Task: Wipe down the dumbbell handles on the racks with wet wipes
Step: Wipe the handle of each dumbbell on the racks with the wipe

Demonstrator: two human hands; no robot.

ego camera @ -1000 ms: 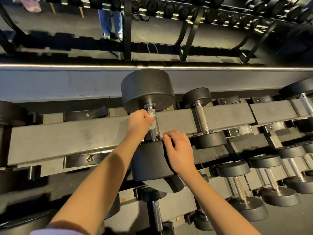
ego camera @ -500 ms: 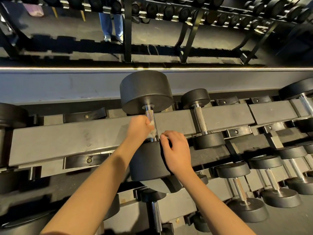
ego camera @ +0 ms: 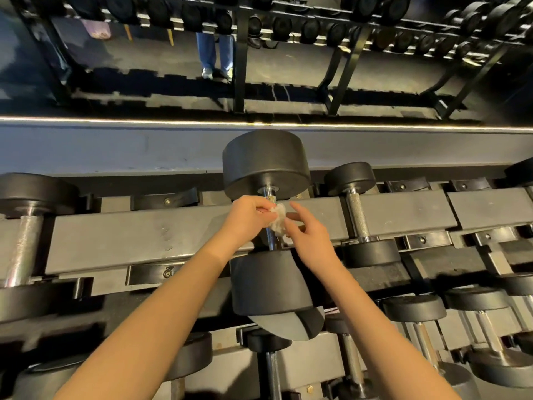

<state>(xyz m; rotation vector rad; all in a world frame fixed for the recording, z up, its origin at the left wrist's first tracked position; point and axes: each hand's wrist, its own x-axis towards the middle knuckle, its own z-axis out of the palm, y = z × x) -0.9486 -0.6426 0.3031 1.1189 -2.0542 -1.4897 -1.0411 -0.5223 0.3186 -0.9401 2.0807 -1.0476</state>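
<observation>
A large black dumbbell (ego camera: 266, 164) lies across the top rack beam (ego camera: 115, 238), its steel handle (ego camera: 270, 239) running toward me to the near head (ego camera: 271, 284). Just in front of the handle's upper part, my left hand (ego camera: 248, 219) pinches a crumpled white wet wipe (ego camera: 278, 222) between thumb and fingers. My right hand (ego camera: 310, 235) is beside it with the fingers stretched out, their tips touching the wipe's right side. Neither hand is round the handle.
A smaller dumbbell (ego camera: 357, 215) sits just right of the big one, and a thick-handled one (ego camera: 24, 241) lies at far left. Lower tiers hold several more dumbbells (ego camera: 415, 313). A mirror behind reflects another rack (ego camera: 288, 24) and a person's legs (ego camera: 215, 53).
My left hand came off the handle and lifted the wipe clear. My right hand left the near dumbbell head and rose to the wipe.
</observation>
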